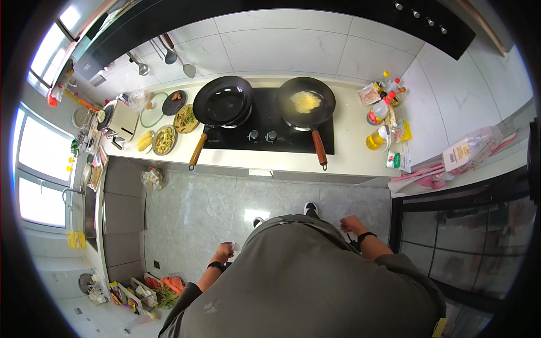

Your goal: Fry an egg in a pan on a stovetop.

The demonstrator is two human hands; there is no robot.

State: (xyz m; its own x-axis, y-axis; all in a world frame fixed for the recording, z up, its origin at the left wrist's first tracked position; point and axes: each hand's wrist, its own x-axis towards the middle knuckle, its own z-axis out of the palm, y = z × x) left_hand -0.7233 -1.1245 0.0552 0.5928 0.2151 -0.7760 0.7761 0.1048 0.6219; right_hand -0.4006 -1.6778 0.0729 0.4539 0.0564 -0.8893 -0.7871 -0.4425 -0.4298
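My left hand (224,252) hangs low beside my body, closed around something small and whitish, perhaps a tissue. On the other side my right hand (354,224) hangs with loosely curled fingers and nothing visible in it. Both are well back from the gas hob (264,143). Egg (305,102) lies in the black wok (325,101) on the right burner, its reddish wooden handle pointing towards me. An empty-looking black wok (222,101) sits on the left burner, with a yellowish wooden handle. The hob has two knobs.
Left of the hob stand plates of cooked food (164,140), corn cobs (145,141), a glass lid (153,110) and a white appliance (122,122). An oil jug (376,139) and several condiment bottles stand at the right. Spatulas and ladles hang on the wall under the black range hood (270,5).
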